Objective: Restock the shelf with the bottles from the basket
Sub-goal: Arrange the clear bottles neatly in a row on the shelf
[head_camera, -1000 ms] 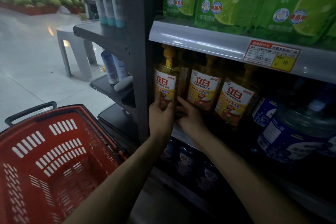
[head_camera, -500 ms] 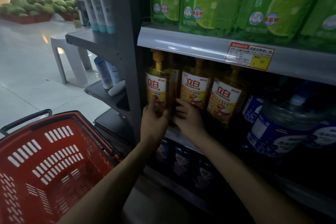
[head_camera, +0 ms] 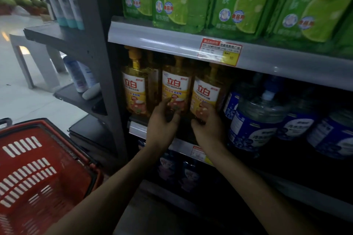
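The basket (head_camera: 63,187) runs off the left edge.

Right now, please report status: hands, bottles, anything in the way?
Left hand grips middle yellow detergent bottle low down. Right hand grips right yellow detergent bottle. Both upright on shelf. Blue jugs close beside, right.

left hand (head_camera: 162,122) grips middle bottle (head_camera: 175,86); right hand (head_camera: 209,128) grips right bottle (head_camera: 205,91); arms outstretched
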`<state>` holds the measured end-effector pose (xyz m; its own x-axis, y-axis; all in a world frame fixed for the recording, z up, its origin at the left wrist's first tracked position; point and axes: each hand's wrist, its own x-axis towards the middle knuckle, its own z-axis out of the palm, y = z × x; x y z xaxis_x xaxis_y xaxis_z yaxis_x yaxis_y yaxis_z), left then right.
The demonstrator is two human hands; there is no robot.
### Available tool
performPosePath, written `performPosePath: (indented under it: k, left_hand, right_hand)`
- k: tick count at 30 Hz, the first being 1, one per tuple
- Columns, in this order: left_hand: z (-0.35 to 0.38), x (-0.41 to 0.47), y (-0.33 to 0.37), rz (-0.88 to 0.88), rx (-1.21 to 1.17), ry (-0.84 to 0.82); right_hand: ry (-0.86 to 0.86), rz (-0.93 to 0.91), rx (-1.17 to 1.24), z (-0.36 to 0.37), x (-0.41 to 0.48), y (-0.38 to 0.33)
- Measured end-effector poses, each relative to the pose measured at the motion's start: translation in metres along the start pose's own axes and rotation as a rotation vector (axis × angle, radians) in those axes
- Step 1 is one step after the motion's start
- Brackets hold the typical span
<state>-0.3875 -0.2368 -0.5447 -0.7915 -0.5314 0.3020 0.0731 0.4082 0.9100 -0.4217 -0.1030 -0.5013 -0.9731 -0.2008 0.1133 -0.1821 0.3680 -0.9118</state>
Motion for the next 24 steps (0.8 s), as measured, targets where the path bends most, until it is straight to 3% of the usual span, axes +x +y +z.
performPosePath:
  k: [5, 12, 24]
  left_hand:
    - [0.028, 0.004, 0.014, -0.076, -0.136, -0.067]
    - [0.048, 0.008, 0.016, -0.110, -0.205, -0.155]
    - [0.069, 0.017, 0.026, -0.114, -0.369, -0.147]
  right_hand:
    - [0.089, 0.115, 0.059, -0.007, 0.003, 0.001]
    - [0.041, 0.230, 0.092, -0.008, 0.008, 0.005]
    - [0.122, 0.237, 0.140, -0.005, 0.010, 0.000]
